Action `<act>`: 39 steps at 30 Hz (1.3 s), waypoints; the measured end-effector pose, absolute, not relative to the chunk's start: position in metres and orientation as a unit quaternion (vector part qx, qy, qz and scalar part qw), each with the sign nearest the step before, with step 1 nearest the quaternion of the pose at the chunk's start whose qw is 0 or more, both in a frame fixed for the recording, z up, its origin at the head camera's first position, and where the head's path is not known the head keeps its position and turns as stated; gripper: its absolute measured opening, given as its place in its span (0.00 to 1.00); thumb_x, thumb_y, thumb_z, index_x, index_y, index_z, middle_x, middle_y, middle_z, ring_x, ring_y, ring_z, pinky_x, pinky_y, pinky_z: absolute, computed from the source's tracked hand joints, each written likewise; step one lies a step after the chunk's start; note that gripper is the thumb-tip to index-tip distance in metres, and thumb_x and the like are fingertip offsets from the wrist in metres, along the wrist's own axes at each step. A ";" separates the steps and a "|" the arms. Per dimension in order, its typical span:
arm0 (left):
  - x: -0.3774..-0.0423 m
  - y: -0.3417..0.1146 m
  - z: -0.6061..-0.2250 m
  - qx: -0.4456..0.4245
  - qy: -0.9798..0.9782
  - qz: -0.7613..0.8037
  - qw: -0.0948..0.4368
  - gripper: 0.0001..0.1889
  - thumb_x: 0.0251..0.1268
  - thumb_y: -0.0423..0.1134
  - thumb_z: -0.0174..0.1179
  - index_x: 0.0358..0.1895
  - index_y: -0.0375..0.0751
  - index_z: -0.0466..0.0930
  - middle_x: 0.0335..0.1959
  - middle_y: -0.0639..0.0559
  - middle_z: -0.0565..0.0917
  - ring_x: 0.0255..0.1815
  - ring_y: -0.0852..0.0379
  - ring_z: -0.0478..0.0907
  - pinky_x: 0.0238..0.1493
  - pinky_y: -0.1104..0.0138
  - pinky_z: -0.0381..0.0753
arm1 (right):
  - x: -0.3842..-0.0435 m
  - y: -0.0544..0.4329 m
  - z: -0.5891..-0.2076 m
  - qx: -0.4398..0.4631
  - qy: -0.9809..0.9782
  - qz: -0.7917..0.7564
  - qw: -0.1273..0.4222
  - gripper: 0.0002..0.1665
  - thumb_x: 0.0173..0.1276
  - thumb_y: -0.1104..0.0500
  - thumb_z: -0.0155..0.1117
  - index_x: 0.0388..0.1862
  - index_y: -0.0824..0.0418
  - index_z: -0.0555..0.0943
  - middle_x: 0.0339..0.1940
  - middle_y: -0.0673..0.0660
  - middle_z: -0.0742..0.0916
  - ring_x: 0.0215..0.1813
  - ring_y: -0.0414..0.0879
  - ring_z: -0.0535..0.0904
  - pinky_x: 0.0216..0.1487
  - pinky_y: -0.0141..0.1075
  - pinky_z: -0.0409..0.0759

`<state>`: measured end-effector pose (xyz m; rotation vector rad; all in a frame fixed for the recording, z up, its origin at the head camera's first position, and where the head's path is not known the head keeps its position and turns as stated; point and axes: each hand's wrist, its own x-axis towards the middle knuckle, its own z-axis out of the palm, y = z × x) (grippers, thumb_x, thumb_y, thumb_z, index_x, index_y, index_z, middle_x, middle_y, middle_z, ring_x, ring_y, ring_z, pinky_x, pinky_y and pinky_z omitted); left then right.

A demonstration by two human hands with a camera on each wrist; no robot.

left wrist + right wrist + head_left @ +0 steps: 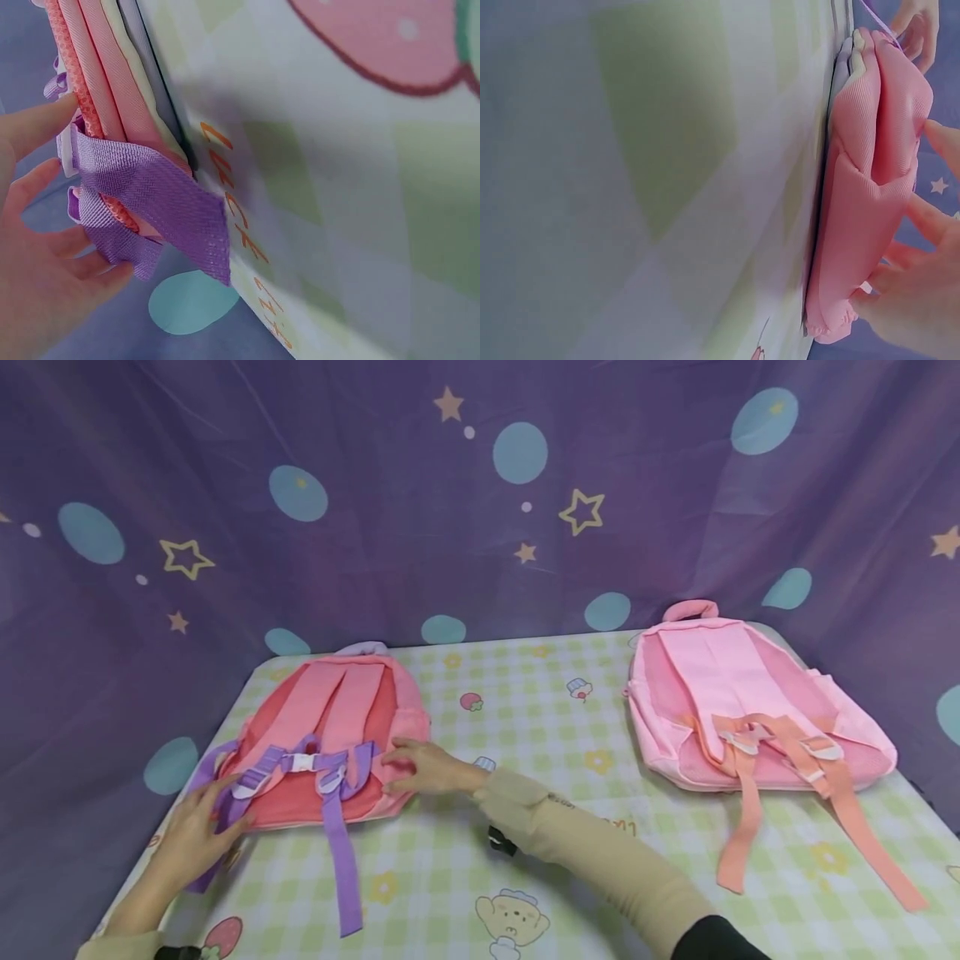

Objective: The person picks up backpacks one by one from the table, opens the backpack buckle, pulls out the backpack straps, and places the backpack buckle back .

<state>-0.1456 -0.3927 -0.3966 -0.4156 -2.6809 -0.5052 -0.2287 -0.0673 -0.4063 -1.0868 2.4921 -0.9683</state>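
Note:
A coral-pink backpack point(307, 697) lies with its shoulder straps up on the left of the table. Purple webbing point(342, 868) crosses its lower part, joined by a white buckle point(303, 762). My left hand point(187, 839) is at the lower left corner, fingers spread around the loose purple strap point(150, 176); the thumb touches the bag's edge in the left wrist view. On the opposite side, my right hand point(431, 767) rests its fingertips against the side pocket point(862, 232), fingers slightly bent. The undersides of both bags are hidden.
A second, paler pink backpack point(720, 668) with orange straps point(742, 835) lies straps-up at the right. Both bags are on a green checked tablecloth point(525, 735) with cartoon prints. A purple star-patterned curtain point(390, 527) hangs behind the table.

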 end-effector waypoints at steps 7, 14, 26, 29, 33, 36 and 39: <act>-0.147 -0.392 -0.398 -0.135 -0.959 -0.185 0.167 0.32 0.40 0.34 0.69 0.53 0.29 0.65 0.34 0.27 0.70 0.27 0.41 0.67 0.27 0.48 0.65 | -0.227 -0.069 -0.406 -0.368 0.872 -0.298 0.124 0.29 0.60 0.44 0.56 0.58 0.55 0.71 0.68 0.57 0.61 0.67 0.49 0.56 0.65 0.41 0.52; -0.150 -0.388 -0.396 -0.126 -0.963 -0.183 0.153 0.33 0.38 0.32 0.69 0.52 0.29 0.64 0.29 0.34 0.70 0.29 0.43 0.65 0.27 0.52 0.64 | -0.224 -0.067 -0.401 -0.359 0.879 -0.288 0.125 0.27 0.61 0.45 0.55 0.56 0.55 0.72 0.68 0.57 0.62 0.67 0.47 0.57 0.65 0.40 0.53; -0.147 -0.366 -0.390 -0.110 -0.970 -0.170 0.133 0.33 0.40 0.40 0.70 0.52 0.34 0.65 0.26 0.41 0.67 0.24 0.51 0.63 0.23 0.60 0.63 | -0.224 -0.047 -0.400 -0.338 0.883 -0.295 0.140 0.25 0.60 0.45 0.58 0.54 0.54 0.72 0.68 0.57 0.61 0.67 0.50 0.57 0.65 0.43 0.54; -0.146 -0.359 -0.390 -0.106 -0.972 -0.167 0.124 0.33 0.41 0.42 0.69 0.53 0.35 0.65 0.28 0.41 0.68 0.24 0.52 0.63 0.22 0.61 0.62 | -0.223 -0.039 -0.400 -0.338 0.884 -0.291 0.140 0.25 0.60 0.45 0.57 0.54 0.54 0.72 0.68 0.57 0.62 0.67 0.50 0.57 0.65 0.43 0.54; -0.147 -0.352 -0.391 -0.103 -0.973 -0.163 0.124 0.33 0.40 0.40 0.70 0.53 0.37 0.66 0.29 0.40 0.68 0.24 0.51 0.64 0.21 0.61 0.62 | -0.222 -0.029 -0.401 -0.343 0.884 -0.289 0.132 0.25 0.60 0.46 0.58 0.54 0.55 0.72 0.67 0.58 0.63 0.67 0.50 0.57 0.65 0.42 0.54; -0.146 -0.347 -0.393 -0.103 -0.975 -0.154 0.125 0.33 0.40 0.39 0.70 0.53 0.38 0.66 0.29 0.41 0.69 0.25 0.49 0.65 0.21 0.59 0.64 | -0.221 -0.023 -0.403 -0.344 0.884 -0.290 0.126 0.25 0.60 0.46 0.58 0.54 0.55 0.72 0.66 0.58 0.63 0.66 0.50 0.58 0.65 0.42 0.54; -0.146 -0.340 -0.393 -0.103 -0.976 -0.146 0.125 0.32 0.41 0.40 0.69 0.53 0.38 0.66 0.28 0.43 0.69 0.26 0.49 0.66 0.22 0.57 0.66 | -0.220 -0.016 -0.402 -0.342 0.884 -0.294 0.122 0.25 0.60 0.46 0.58 0.53 0.56 0.73 0.66 0.59 0.64 0.66 0.51 0.59 0.64 0.43 0.55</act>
